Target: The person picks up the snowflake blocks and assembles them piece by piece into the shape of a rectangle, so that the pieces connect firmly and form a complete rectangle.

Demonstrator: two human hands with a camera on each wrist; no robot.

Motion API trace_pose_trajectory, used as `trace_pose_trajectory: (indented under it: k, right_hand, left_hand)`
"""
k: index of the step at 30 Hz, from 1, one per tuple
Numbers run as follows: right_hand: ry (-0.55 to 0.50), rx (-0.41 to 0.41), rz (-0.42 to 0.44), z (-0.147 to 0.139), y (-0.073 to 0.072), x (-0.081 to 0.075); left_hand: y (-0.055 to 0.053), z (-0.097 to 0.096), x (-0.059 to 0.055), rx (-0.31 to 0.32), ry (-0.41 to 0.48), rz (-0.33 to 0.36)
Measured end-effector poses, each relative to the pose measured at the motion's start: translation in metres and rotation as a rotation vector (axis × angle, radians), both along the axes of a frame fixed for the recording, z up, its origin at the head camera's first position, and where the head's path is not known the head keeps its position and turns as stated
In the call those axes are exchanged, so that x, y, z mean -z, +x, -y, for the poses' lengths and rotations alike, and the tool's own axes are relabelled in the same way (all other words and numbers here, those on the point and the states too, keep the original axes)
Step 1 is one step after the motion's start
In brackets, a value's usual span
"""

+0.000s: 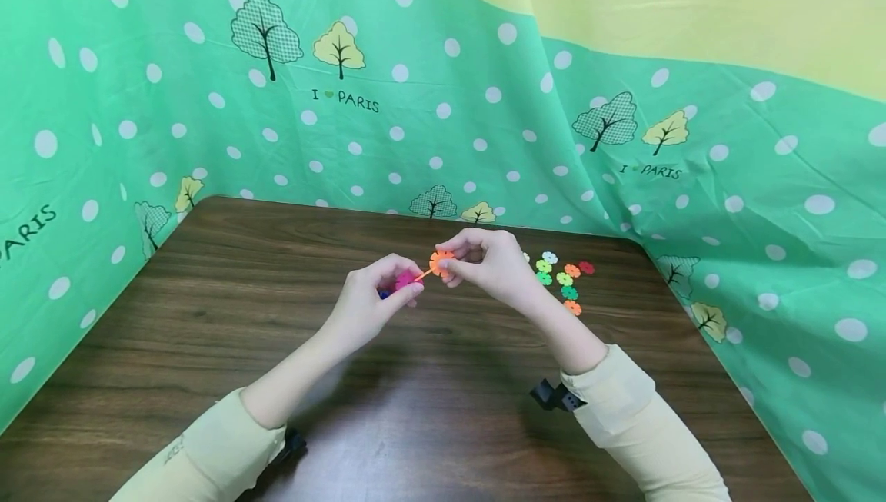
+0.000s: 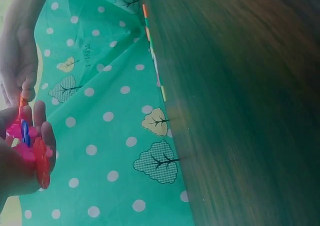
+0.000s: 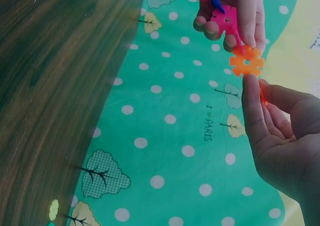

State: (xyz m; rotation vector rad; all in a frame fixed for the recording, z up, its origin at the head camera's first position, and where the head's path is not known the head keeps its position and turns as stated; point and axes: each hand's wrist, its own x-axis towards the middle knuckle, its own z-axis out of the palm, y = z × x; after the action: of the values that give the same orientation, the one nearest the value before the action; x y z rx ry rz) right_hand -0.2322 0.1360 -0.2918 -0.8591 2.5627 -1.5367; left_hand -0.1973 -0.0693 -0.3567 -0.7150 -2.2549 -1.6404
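Note:
In the head view, my left hand (image 1: 370, 298) grips a chain of notched plastic discs, a pink disc (image 1: 407, 280) among them. The left wrist view shows a blue disc (image 2: 26, 133) and a red disc (image 2: 42, 162) in the same chain, partly covered by the fingers. My right hand (image 1: 494, 265) pinches an orange disc (image 1: 441, 262) between thumb and fingers. Between the hands another orange disc (image 3: 247, 61) faces the right wrist camera and appears edge-on from the head. It touches the pink end of the chain and the right hand's disc; how firmly they are joined cannot be told.
Several loose discs lie on the brown wooden table (image 1: 208, 348) right of my right hand, including a green disc (image 1: 569, 293) and a red disc (image 1: 586, 267). A green dotted cloth (image 1: 443, 133) hangs behind and along both sides of the table.

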Motion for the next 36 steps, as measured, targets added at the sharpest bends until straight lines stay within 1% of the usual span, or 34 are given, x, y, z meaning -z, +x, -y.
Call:
trace_pose_trajectory:
  k: [4,7,9,13,16,21,25,28,31,34,36]
  right_hand:
    - [-0.014,0.005,-0.003,0.001,0.002,0.001]
    - [-0.032,0.025,-0.003,0.003,0.004,0.002]
    - [-0.052,0.045,0.014,0.004,0.006,0.002]
    - [-0.089,0.074,0.083,0.007,0.009,0.003]
    - [-0.093,0.085,0.132,0.008,0.010,0.005]
    - [-0.072,0.072,0.145,0.008,0.009,0.007]
    - [-0.028,0.059,0.103,0.005,0.006,0.009]
    - [0.004,0.047,0.073,0.003,0.005,0.010]
    - [0.011,0.029,0.062,0.001,0.003,0.011]
    - [0.006,0.007,0.052,-0.002,0.000,0.012]
    - [-0.003,0.000,0.039,-0.004,-0.002,0.013]
  left_hand:
    - [0.000,-0.001,-0.001,-0.035,0.030,-0.043]
    - [0.000,-0.002,0.000,-0.045,0.056,-0.070]
    - [0.000,-0.003,-0.001,-0.053,0.072,-0.081]
    - [0.000,-0.003,-0.001,-0.052,0.096,-0.077]
    - [-0.001,-0.003,0.001,-0.042,0.098,-0.048]
    - [0.000,-0.002,0.003,-0.026,0.070,0.003]
    - [-0.001,0.000,0.003,0.022,0.031,0.096]
    - [-0.001,0.001,0.002,0.082,-0.012,0.170]
    - [-0.001,0.002,0.002,0.137,-0.020,0.219]
    - [-0.002,0.003,0.003,0.156,0.011,0.249]
    - [-0.003,0.003,0.004,0.143,0.025,0.259]
